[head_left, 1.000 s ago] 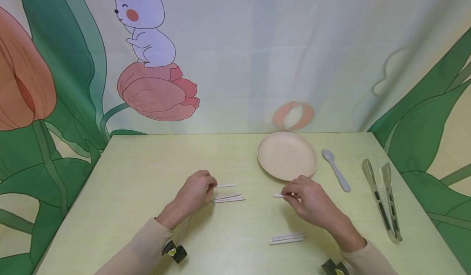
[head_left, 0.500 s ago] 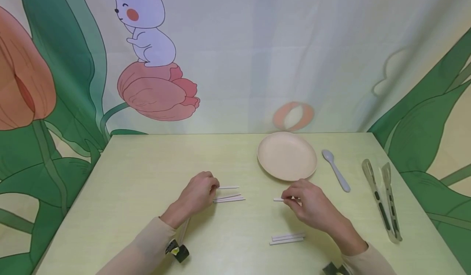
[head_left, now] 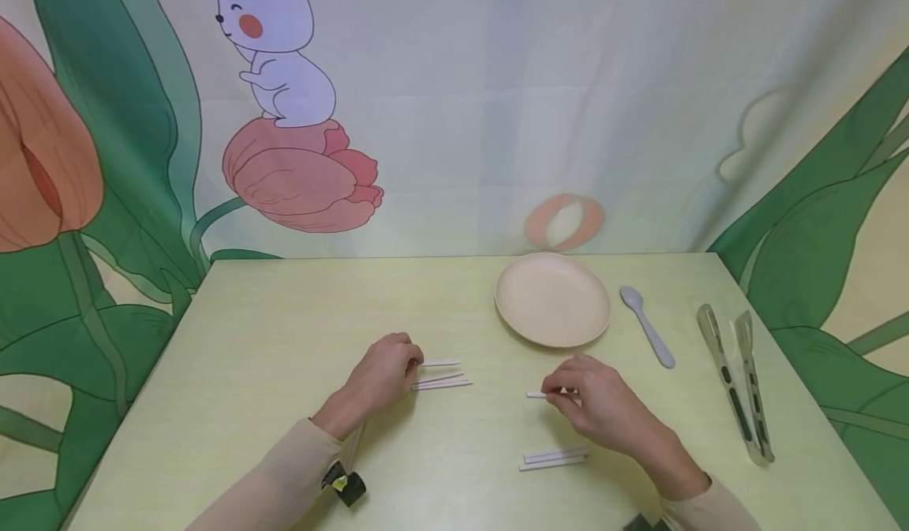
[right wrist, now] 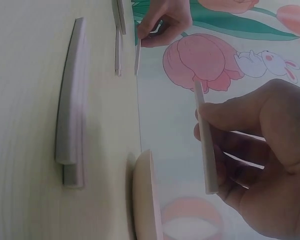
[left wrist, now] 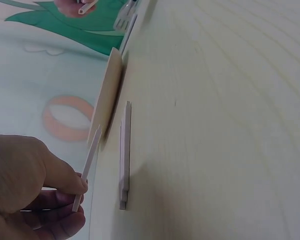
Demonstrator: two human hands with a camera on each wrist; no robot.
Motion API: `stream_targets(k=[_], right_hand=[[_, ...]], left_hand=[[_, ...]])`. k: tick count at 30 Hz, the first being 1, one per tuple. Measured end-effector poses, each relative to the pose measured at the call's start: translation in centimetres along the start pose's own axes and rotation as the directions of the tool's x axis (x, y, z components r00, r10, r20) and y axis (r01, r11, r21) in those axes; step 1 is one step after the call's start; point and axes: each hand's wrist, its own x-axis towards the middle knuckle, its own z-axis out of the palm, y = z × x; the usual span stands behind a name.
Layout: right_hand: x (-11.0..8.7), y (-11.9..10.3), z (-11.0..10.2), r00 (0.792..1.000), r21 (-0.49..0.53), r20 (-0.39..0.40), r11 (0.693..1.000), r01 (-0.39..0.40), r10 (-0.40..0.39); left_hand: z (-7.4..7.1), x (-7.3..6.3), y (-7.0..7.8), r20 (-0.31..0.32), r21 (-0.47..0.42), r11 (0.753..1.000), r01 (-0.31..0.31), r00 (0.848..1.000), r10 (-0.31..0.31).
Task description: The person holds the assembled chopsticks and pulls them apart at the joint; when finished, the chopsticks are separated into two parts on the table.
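My left hand (head_left: 383,373) pinches a thin pale stick (head_left: 442,364) between thumb and fingers, its free end pointing right. Close in front of that hand a small group of similar sticks (head_left: 443,386) lies on the table. To the right, my right hand (head_left: 600,401) pinches another pale stick (head_left: 534,395). In the right wrist view this held stick (right wrist: 207,145) looks square-edged and is raised off the table. A second group of sticks (head_left: 554,460) lies nearer the person, below the right hand. The left forearm partly hides more of the pale sticks (head_left: 355,446).
A round beige plate (head_left: 552,298) sits beyond the right hand. A grey spoon (head_left: 648,327) lies to its right, then clear-ended tongs (head_left: 735,389) near the table's right side. A printed curtain (head_left: 440,121) hangs behind the table's back edge.
My right hand has come a little nearer the person with its stick. The left hand has shifted slightly right and nearer, still pinching its stick. The sticks on the table have stayed put.
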Motion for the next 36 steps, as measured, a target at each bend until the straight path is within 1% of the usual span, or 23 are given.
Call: stream_targets(k=[5, 10, 14, 17, 20, 26, 33, 36], right_hand=[[-0.3, 0.1, 0.1, 1.000, -0.001, -0.008, 1.000, 0.024, -0.024], [-0.6, 0.2, 0.1, 1.000, 0.002, 0.013, 1.000, 0.026, -0.026], [-0.9, 0.3, 0.2, 0.999, 0.022, 0.048, 1.000, 0.008, -0.009], [-1.1, 0.3, 0.4, 0.998, 0.032, 0.061, 0.999, 0.008, -0.010], [-1.2, 0.4, 0.6, 0.998, 0.031, 0.061, 0.999, 0.017, -0.019], [-1.3, 0.5, 0.7, 0.997, 0.017, 0.068, 1.000, 0.025, -0.026], [-1.4, 0.6, 1.1, 0.996, 0.013, 0.051, 0.997, 0.071, -0.072], [-1.4, 0.7, 1.2, 0.996, 0.012, 0.051, 0.997, 0.077, -0.078]], left_hand=[[0.2, 0.0, 0.0, -0.003, 0.004, 1.000, -0.014, 1.000, 0.014], [0.5, 0.0, -0.1, -0.004, 0.008, 1.000, -0.020, 1.000, 0.020], [0.6, 0.0, -0.2, 0.004, 0.008, 1.000, -0.013, 1.000, 0.013], [0.7, -0.1, -0.2, 0.010, 0.008, 1.000, -0.008, 1.000, 0.008], [0.8, -0.2, -0.2, 0.012, 0.011, 1.000, -0.006, 1.000, 0.006], [0.8, -0.1, -0.1, 0.020, -0.008, 1.000, 0.023, 1.000, -0.023], [0.8, -0.1, 0.0, 0.029, -0.011, 0.999, 0.033, 0.999, -0.032], [0.9, -0.1, 0.0, 0.034, -0.015, 0.999, 0.039, 0.999, -0.039]])
